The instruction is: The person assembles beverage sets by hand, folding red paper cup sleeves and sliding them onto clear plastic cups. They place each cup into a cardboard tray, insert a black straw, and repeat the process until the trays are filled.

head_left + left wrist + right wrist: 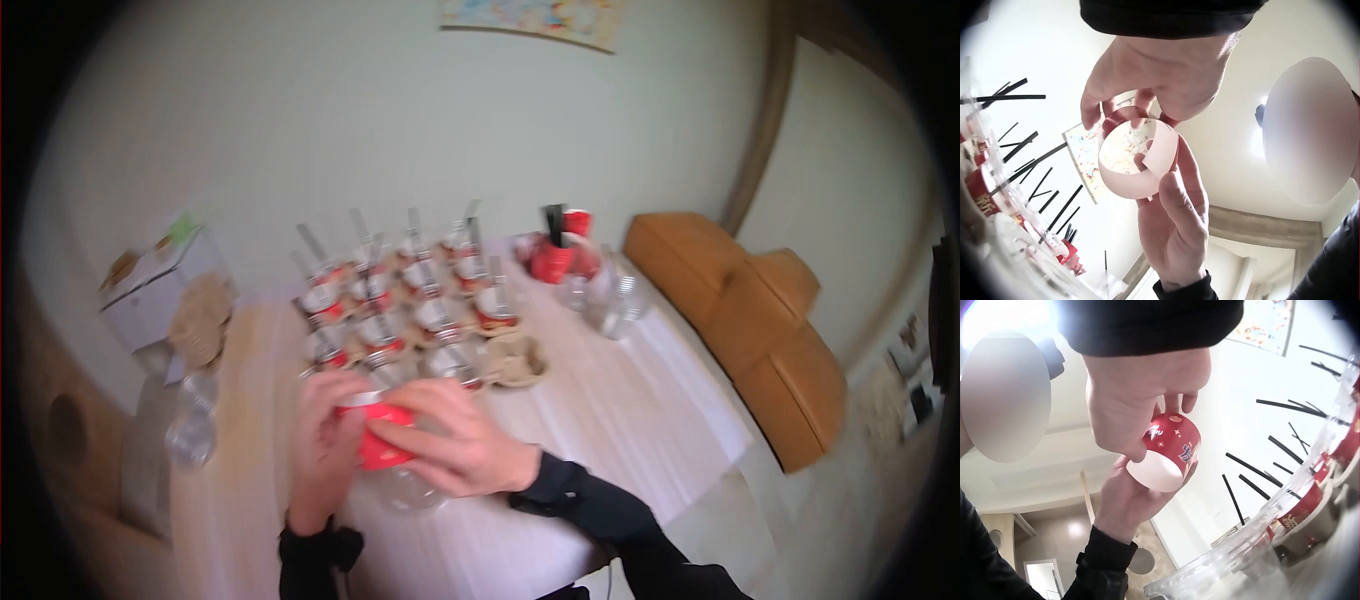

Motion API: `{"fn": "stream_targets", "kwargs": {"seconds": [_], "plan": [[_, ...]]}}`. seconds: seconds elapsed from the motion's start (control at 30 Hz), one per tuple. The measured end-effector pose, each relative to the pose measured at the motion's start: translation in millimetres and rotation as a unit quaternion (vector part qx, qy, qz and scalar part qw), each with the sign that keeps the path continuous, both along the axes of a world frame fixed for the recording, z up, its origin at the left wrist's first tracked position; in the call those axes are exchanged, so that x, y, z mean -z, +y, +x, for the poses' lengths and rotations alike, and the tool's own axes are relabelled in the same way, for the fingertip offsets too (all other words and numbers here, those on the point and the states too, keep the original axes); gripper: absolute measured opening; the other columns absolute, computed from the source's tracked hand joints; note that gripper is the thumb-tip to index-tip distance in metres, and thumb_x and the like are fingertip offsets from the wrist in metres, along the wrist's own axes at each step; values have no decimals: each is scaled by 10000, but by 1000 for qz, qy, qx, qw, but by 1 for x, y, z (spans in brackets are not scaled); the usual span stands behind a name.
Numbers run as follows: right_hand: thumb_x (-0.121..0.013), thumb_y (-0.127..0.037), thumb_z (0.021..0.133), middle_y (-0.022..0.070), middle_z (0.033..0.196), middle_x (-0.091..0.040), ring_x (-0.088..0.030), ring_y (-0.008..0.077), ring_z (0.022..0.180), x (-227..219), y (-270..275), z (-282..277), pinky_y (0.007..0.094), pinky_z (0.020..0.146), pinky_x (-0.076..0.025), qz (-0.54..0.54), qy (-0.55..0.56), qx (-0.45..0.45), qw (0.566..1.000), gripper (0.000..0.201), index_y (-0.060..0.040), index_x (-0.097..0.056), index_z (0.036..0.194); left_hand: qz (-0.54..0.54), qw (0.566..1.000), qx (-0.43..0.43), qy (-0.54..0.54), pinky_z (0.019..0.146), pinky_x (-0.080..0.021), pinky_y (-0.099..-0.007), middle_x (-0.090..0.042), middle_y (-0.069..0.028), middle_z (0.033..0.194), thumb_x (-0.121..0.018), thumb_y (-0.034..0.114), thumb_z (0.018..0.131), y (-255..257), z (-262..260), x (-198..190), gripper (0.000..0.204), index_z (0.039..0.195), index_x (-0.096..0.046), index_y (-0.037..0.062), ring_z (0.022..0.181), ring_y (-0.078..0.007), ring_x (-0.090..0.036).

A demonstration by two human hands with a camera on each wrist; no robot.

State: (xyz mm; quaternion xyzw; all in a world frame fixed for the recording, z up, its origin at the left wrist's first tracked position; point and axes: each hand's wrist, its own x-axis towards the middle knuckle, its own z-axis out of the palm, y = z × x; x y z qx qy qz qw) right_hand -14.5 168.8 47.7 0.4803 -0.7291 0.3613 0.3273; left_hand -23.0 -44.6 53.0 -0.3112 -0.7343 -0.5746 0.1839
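Observation:
A red printed cup sleeve (pixel 385 445), white inside, is held between both hands over the near part of the table. Its ring is spread into a round, and the left wrist view looks right through the sleeve (pixel 1132 182). The left hand (pixel 328 440) grips one side of it with bent fingers. From the other side the right hand (pixel 455 440) pinches it between thumb and fingers, as the right hand (pixel 1147 394) also shows from below. Just under the sleeve is a clear plastic cup (pixel 412 492), partly hidden by the right hand.
Beyond the hands, several lidded cups in red sleeves with black straws (pixel 438 318) sit in cardboard carriers (pixel 516 360). A red holder with black straws (pixel 552 262) and clear cups (pixel 622 308) stand at the right back. Clear cups (pixel 190 435) and a white box (pixel 150 300) are left.

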Motion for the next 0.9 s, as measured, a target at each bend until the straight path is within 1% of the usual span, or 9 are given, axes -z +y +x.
{"fn": "stream_targets", "kwargs": {"seconds": [0.2,0.3,0.33,0.47,0.57,0.67,0.77,0.83,0.9], "plan": [[-750,-230,825,207,1310,-543,-542,382,1168,6,-4,3,500,956,-424,-51,65,37,996,622,27,-526,1346,107,986,45,-115,1017,-457,-374,-532,-159,1270,-856,323,791,15,16,-4,956,1470,-258,13,1201,-254,-541],[-788,-231,789,210,1345,-539,-529,392,1208,-10,11,12,491,992,-421,-70,15,16,997,692,22,-505,1368,166,957,86,-220,983,-504,-359,-551,-170,1292,-885,283,764,17,18,-10,1005,1476,-229,13,1147,-248,-598],[-782,-193,787,211,1378,-531,-519,396,1237,-10,24,7,468,1021,-422,-92,13,24,995,705,15,-483,1391,170,964,93,-182,927,-560,-370,-577,-173,1275,-786,285,865,16,13,-4,843,1466,-264,6,1098,-259,-643],[-683,-94,849,140,1137,-585,-585,258,1036,-1,116,-66,381,904,-487,-179,-64,239,952,499,7,-525,1311,302,875,204,-320,807,-615,-437,-576,-204,1299,-500,399,1020,-4,-2,4,598,1437,-367,-9,1130,-320,-643],[-679,-142,857,137,893,-600,-600,223,798,24,220,-146,362,739,-505,-289,-165,367,869,530,20,-516,1335,400,792,236,-396,796,-621,-403,-575,-214,1289,-507,456,1007,3,3,-13,651,1443,-368,-6,1101,-323,-653],[-722,-293,837,233,1076,-671,-676,310,982,38,293,-178,441,841,-530,-155,-222,588,762,641,17,-516,1359,431,756,307,-386,785,-615,-423,-591,-213,1242,-637,395,953,-5,-4,4,661,1419,-407,-15,1046,-305,-667],[-723,-345,798,252,1172,-684,-685,368,1071,43,319,-174,449,964,-522,-8,-302,629,716,591,25,-638,1251,368,804,340,-321,763,-624,-414,-584,-210,1237,-757,369,869,-5,-13,27,773,1434,-386,-6,1042,-313,-655],[-693,-343,818,213,1029,-728,-687,359,1057,40,326,-172,438,956,-525,20,-379,600,705,411,-33,-744,1083,336,830,305,-324,792,-616,-421,-615,-183,1167,-841,258,782,-2,-7,20,805,1408,-408,-5,973,-304,-664],[-647,-287,848,208,975,-727,-692,360,1016,54,337,-179,443,931,-530,-34,-303,620,723,285,-57,-773,958,252,867,264,-338,847,-593,-397,-625,-153,1181,-857,200,743,-1,-2,16,747,1338,-466,-25,1066,-268,-656]]}}
